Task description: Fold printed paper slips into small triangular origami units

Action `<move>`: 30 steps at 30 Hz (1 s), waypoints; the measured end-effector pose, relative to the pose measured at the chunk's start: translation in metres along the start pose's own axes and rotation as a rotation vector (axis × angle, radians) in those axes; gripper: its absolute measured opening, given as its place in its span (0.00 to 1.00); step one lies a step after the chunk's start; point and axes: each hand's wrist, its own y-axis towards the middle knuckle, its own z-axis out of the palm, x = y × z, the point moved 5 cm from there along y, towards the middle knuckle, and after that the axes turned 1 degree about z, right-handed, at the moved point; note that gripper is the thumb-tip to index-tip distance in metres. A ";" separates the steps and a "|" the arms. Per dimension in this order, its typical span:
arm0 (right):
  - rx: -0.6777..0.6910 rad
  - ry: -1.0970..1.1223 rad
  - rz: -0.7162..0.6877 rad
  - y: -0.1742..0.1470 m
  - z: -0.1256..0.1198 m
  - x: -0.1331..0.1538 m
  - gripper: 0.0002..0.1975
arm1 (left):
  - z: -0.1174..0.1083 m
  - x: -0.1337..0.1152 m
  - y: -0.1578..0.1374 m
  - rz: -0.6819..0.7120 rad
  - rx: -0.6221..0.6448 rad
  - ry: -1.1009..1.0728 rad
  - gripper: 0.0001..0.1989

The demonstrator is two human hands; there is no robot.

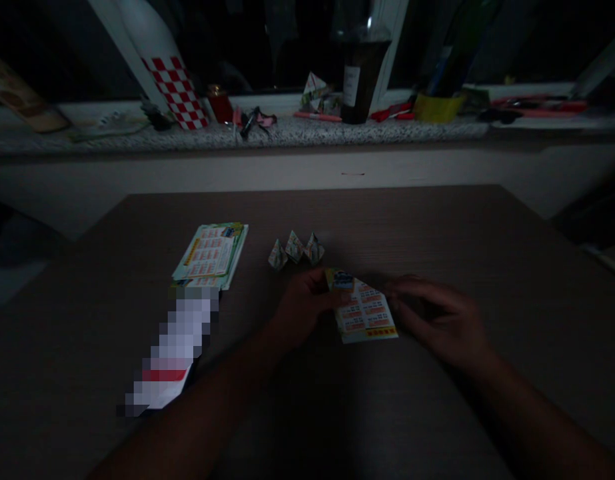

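Note:
A small printed calendar card with an angled upper right edge is held over the table. My left hand is closed on its left side, thumb lying on the printed face. At the card's right edge, my right hand has its thumb and fingertips pinched together on the paper. Just beyond my left hand, three small pointed folded paper pieces stand in a row. Farther left lies a stack of similar calendar cards.
A phone-like flat object with a pixelated bright surface lies left, below the stack. Behind the brown table, a speckled sill carries a red-and-white checked bottle, a dark bottle, a yellow holder and small clutter.

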 end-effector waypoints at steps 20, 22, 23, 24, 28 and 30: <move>0.018 -0.007 -0.099 0.002 0.011 0.013 0.04 | 0.007 0.006 -0.005 0.143 0.062 0.340 0.11; 0.021 -0.008 -0.077 0.002 0.012 0.012 0.04 | 0.005 0.007 -0.007 0.155 0.034 0.380 0.15; 0.025 -0.010 -0.067 0.001 0.013 0.012 0.04 | 0.005 0.008 -0.008 0.159 0.028 0.389 0.17; 0.022 -0.014 -0.058 0.001 0.013 0.012 0.04 | 0.005 0.008 -0.009 0.167 0.029 0.397 0.19; 0.005 -0.050 -0.039 0.001 0.013 0.012 0.06 | 0.008 0.005 -0.014 0.208 0.085 0.482 0.22; -0.003 -0.060 -0.050 0.001 0.013 0.013 0.07 | 0.012 0.003 -0.016 0.230 0.124 0.528 0.20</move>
